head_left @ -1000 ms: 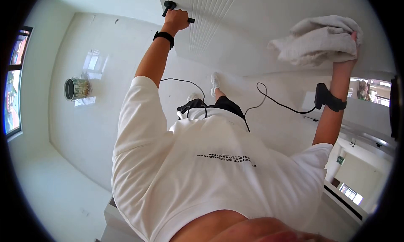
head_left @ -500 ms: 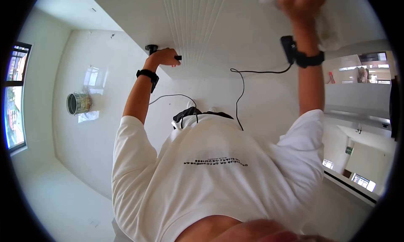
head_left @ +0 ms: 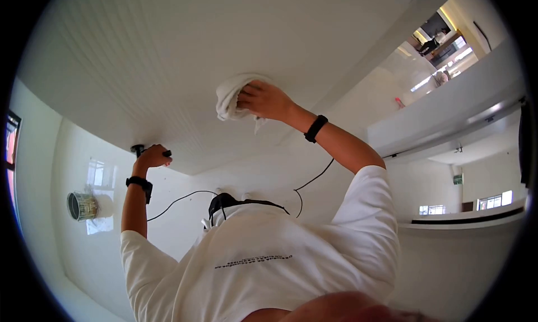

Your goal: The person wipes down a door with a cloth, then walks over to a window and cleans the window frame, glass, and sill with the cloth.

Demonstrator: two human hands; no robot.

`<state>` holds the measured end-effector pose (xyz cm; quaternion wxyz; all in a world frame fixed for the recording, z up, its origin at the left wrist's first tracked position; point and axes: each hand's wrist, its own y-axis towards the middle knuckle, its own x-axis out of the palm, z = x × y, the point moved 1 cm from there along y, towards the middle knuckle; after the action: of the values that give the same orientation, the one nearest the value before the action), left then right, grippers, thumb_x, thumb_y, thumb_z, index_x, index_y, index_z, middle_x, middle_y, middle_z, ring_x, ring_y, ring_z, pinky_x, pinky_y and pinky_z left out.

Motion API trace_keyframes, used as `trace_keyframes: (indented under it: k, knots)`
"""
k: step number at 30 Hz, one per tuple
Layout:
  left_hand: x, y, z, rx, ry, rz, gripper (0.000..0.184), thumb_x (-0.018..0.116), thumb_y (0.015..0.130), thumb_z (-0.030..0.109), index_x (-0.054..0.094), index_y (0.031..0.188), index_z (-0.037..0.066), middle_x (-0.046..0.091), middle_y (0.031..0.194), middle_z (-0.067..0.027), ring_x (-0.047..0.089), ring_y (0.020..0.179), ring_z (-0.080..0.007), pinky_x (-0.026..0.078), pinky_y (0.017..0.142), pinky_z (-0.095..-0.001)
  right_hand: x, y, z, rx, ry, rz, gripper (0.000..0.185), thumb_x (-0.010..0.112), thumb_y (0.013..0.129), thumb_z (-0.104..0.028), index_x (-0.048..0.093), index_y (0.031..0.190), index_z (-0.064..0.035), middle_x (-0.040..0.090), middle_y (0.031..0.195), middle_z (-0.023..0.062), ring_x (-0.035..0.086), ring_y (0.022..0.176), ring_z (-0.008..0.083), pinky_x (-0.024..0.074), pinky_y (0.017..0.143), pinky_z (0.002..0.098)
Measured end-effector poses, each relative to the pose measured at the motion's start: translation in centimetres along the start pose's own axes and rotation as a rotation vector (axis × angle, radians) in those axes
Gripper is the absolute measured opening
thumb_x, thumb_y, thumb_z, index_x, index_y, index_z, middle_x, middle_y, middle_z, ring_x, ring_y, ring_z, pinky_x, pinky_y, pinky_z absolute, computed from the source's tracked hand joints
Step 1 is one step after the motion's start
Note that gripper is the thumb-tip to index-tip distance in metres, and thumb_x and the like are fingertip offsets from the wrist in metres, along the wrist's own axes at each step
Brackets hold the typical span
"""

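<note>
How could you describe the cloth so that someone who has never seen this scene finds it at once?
Start with the large pale door across the top. Just above the picture's centre, find the right hand holding the bunched cloth. It is white and crumpled, unlike the rigid black handle in the left hand.

Free passage across door [head_left: 185, 59] between cloth [head_left: 228, 101] and handle [head_left: 137, 149]; handle juts

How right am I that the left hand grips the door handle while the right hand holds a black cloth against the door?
Not quite: the head view shows a white cloth, not black. The left hand grips the door handle, and the right hand holds it against the door.
</note>
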<state>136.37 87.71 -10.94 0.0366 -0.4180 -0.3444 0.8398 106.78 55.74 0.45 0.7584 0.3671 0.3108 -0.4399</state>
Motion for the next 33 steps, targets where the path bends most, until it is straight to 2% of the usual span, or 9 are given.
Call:
trace_keyframes:
  k: [4, 6, 10, 14, 17, 19, 22, 24, 33]
  knots:
    - [0.4, -1.2, 0.5, -0.040, 0.004, 0.074, 0.021, 0.067, 0.074, 0.025, 0.074, 0.077, 0.005, 0.073, 0.076, -0.0129, 0.071, 0.076, -0.0289, 0.055, 0.074, -0.0386, -7.8, -0.5, 8.4, 0.260, 0.003, 0.210, 0.053, 0.083, 0.065, -0.039, 0.065, 0.114, -0.0297, 0.058, 0.124, -0.0039, 0.052, 0.122, 0.0223, 0.0391, 0.111, 0.0451]
    - [0.4, -1.5, 0.9, -0.021, 0.099, 0.100, 0.021, 0.067, 0.073, 0.025, 0.073, 0.077, 0.005, 0.073, 0.078, -0.0137, 0.070, 0.077, -0.0305, 0.055, 0.074, -0.0394, -12.0, -0.9, 13.2, 0.447, -0.132, 0.306, 0.055, 0.083, 0.064, -0.043, 0.067, 0.113, -0.0245, 0.058, 0.123, 0.0065, 0.052, 0.119, 0.0338, 0.0374, 0.110, 0.0537]
    - [1.6, -1.0, 0.4, -0.044, 0.022, 0.123, 0.019, 0.069, 0.070, 0.023, 0.074, 0.076, 0.006, 0.073, 0.076, -0.0133, 0.071, 0.079, -0.0293, 0.056, 0.076, -0.0393, -14.5, -4.1, 22.4, 0.882, -0.283, 0.543, 0.073, 0.070, 0.079, -0.049, 0.051, 0.135, -0.0050, 0.045, 0.135, 0.0268, 0.039, 0.127, 0.0519, 0.0304, 0.110, 0.0631]
    - [1.1, -1.9, 1.5, -0.069, 0.015, 0.131, 0.019, 0.069, 0.069, 0.022, 0.074, 0.076, 0.006, 0.073, 0.075, -0.0124, 0.072, 0.076, -0.0289, 0.057, 0.075, -0.0384, -14.3, -6.7, 25.7, 0.995, -0.117, 0.710, 0.083, 0.057, 0.091, -0.051, 0.032, 0.144, 0.0073, 0.029, 0.145, 0.0371, 0.032, 0.129, 0.0564, 0.0296, 0.109, 0.0631]
    - [1.3, -1.4, 1.6, -0.045, 0.029, 0.157, 0.020, 0.068, 0.068, 0.023, 0.075, 0.076, 0.006, 0.073, 0.074, -0.0120, 0.072, 0.074, -0.0291, 0.057, 0.073, -0.0384, -12.6, -9.1, 26.7, 1.113, -0.463, 0.269, 0.071, 0.062, 0.091, -0.044, 0.038, 0.138, 0.0039, 0.033, 0.143, 0.0331, 0.039, 0.119, 0.0537, 0.0377, 0.098, 0.0586]
    - [1.4, -1.3, 0.8, -0.050, 0.029, 0.191, 0.021, 0.068, 0.067, 0.024, 0.074, 0.076, 0.005, 0.073, 0.075, -0.0124, 0.071, 0.075, -0.0299, 0.057, 0.073, -0.0395, -12.9, -8.6, 24.7, 1.128, -0.599, 0.122, 0.062, 0.065, 0.089, -0.040, 0.044, 0.131, 0.0014, 0.038, 0.140, 0.0286, 0.042, 0.116, 0.0491, 0.0400, 0.093, 0.0530]
    - [0.9, -3.0, 2.6, -0.137, 0.054, 0.244, 0.022, 0.069, 0.066, 0.024, 0.071, 0.075, 0.004, 0.072, 0.076, -0.0138, 0.069, 0.077, -0.0327, 0.055, 0.074, -0.0420, -11.6, -10.1, 24.5, 1.239, -0.278, 0.518, 0.045, 0.060, 0.093, -0.035, 0.053, 0.124, -0.0026, 0.049, 0.129, 0.0243, 0.046, 0.114, 0.0464, 0.0445, 0.090, 0.0537]
    - [1.3, -2.5, 1.9, -0.123, 0.136, 0.289, 0.023, 0.069, 0.067, 0.024, 0.070, 0.077, 0.004, 0.072, 0.079, -0.0149, 0.068, 0.078, -0.0339, 0.055, 0.075, -0.0435, -12.3, -10.5, 23.2, 1.412, -0.111, 0.477, 0.051, 0.058, 0.094, -0.037, 0.051, 0.128, 0.0001, 0.050, 0.133, 0.0248, 0.050, 0.115, 0.0488, 0.0462, 0.093, 0.0548]
    - [1.6, -2.1, 1.7, -0.127, 0.163, 0.321, 0.023, 0.068, 0.066, 0.022, 0.072, 0.081, 0.005, 0.072, 0.084, -0.0149, 0.067, 0.082, -0.0360, 0.054, 0.079, -0.0437, -4.9, -19.4, 22.6, 1.440, 0.066, 0.376, 0.049, 0.065, 0.090, -0.029, 0.053, 0.128, 0.0003, 0.059, 0.121, 0.0233, 0.053, 0.118, 0.0449, 0.0461, 0.096, 0.0539]
